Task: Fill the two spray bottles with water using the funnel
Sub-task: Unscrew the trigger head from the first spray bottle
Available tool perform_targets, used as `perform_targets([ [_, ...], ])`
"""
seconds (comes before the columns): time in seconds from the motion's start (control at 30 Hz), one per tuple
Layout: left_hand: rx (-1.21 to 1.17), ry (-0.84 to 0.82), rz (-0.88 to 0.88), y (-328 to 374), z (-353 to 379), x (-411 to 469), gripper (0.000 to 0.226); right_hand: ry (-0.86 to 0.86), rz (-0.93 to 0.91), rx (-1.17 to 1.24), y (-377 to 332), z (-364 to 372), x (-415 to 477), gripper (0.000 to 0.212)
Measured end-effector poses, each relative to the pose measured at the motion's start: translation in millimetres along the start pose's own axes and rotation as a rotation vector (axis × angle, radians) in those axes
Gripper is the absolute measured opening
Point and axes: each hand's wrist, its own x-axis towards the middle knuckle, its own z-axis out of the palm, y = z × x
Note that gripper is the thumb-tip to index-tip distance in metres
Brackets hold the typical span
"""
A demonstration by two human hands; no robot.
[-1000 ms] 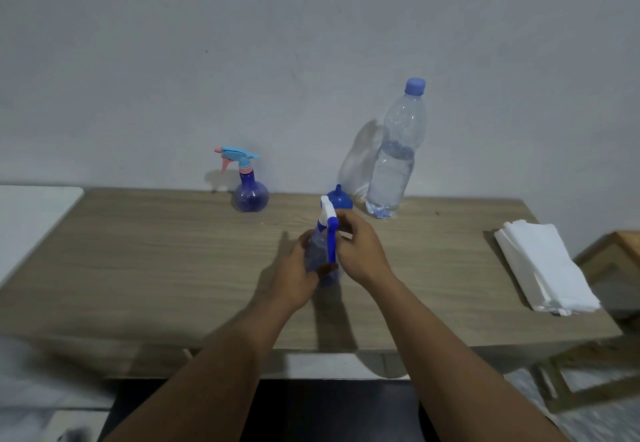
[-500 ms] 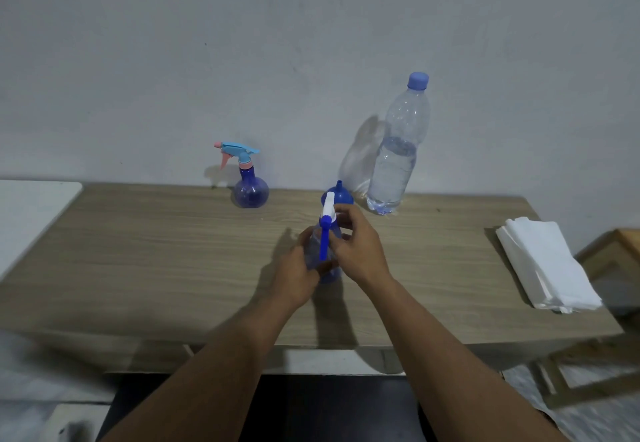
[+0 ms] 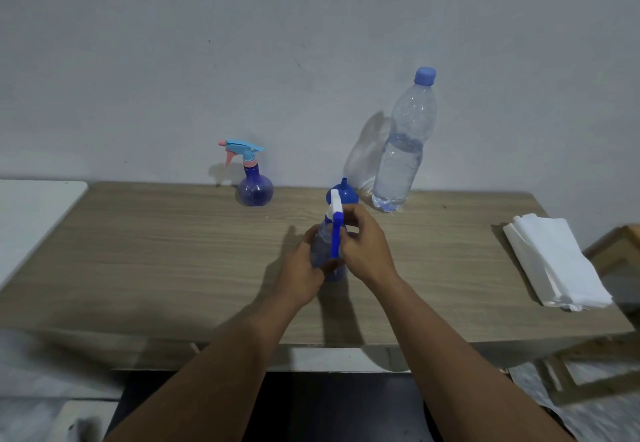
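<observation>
Spray bottle point(image 3: 333, 273) sat gripped by left hand point(image 3: 301, 268); right hand point(image 3: 363, 247) grasped its sprayer head point(image 3: 335, 219), seemingly unscrewing; funnel point(image 3: 342, 194) seemed due next.

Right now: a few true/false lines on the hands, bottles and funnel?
1. Both the left hand and the right hand hold the near sprayer. True.
2. The water bottle is uncapped. False: the water bottle's cap is on.
3. The funnel sits in a sprayer's neck. False: the funnel stands spout-up on the table.
4. The far sprayer has its head on. True.
</observation>
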Motion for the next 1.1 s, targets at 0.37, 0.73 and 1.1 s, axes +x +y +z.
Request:
perform_targets([
  [0.37,-0.266,-0.001,-0.157,1,5,6,0.063,0.038,-0.182,-0.182,-14,-9,-4,0.054],
  [0.73,-0.156,0.055,-0.064,8,7,1,0.015,0.204,-0.259,-0.079,-69,-21,5,0.039],
  [1.1,-0.064,0.014,0.015,-1,3,1,0.065,0.458,-0.310,-0.103,-132,-72,16,0.038],
])
